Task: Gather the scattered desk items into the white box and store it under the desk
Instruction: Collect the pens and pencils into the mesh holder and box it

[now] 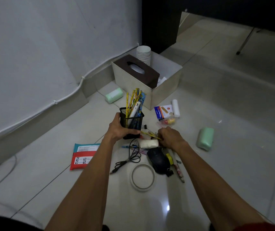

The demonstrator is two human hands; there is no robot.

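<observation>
Both bare forearms reach forward; the left hand (pixel 119 129) grips a mesh cup (pixel 133 120) (fingers wrapped round), the right hand (pixel 171 137) pinches pencils (pixel 148 134).

A single wide-angle view from the person's head faces forward and steeply down at the floor (pixel 225 105). Both forearms enter from the bottom edge, close beneath the lens. The white box (pixel 166 90) lies farther ahead, beside the wall (pixel 50 47).

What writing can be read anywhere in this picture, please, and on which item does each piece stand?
"Plasterin": on the plaster box.
Other small print on that box: too blurred to read.
White labels on the red pouch and teal pouch: too small to read.
Green pack label: blurred.
</observation>
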